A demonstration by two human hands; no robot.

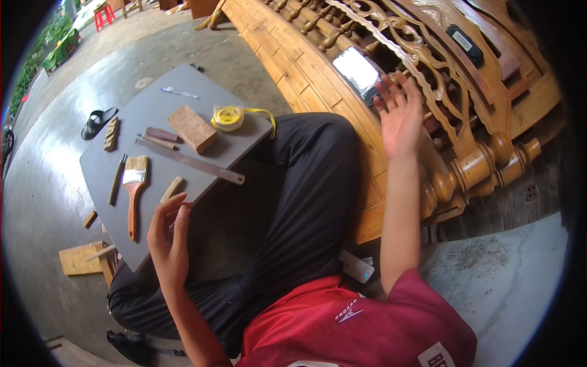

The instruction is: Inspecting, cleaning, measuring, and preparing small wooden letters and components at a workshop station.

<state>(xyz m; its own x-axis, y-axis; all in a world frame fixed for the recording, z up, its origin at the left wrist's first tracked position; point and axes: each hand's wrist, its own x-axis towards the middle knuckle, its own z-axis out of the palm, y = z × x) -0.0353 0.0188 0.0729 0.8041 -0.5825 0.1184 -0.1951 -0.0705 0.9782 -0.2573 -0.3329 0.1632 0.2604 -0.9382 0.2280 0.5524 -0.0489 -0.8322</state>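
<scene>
My left hand [169, 235] hovers at the near edge of a low grey tabletop [211, 98], its fingers loosely bent and apart, holding nothing. Just past its fingertips lies a small wooden piece [173, 188]. A flat paintbrush [135, 183] with a reddish-brown handle rests left of that. Beyond are a metal ruler [195, 163], a rectangular wood block [192, 129] and a yellow tape measure [228, 118] with its tape partly out. My right hand [400, 113] is raised palm up with spread fingers, beside a phone [356, 70] with a bright screen on the wooden bench.
Two slim-handled tools [161, 136], a dark thin tool [116, 178], a carved wood piece [111, 134] and a pen [180, 93] also lie on the tabletop. A carved wooden bench [306, 79] stands at right, with a dark case [465, 44] on it. Sandals [98, 122] lie on the floor.
</scene>
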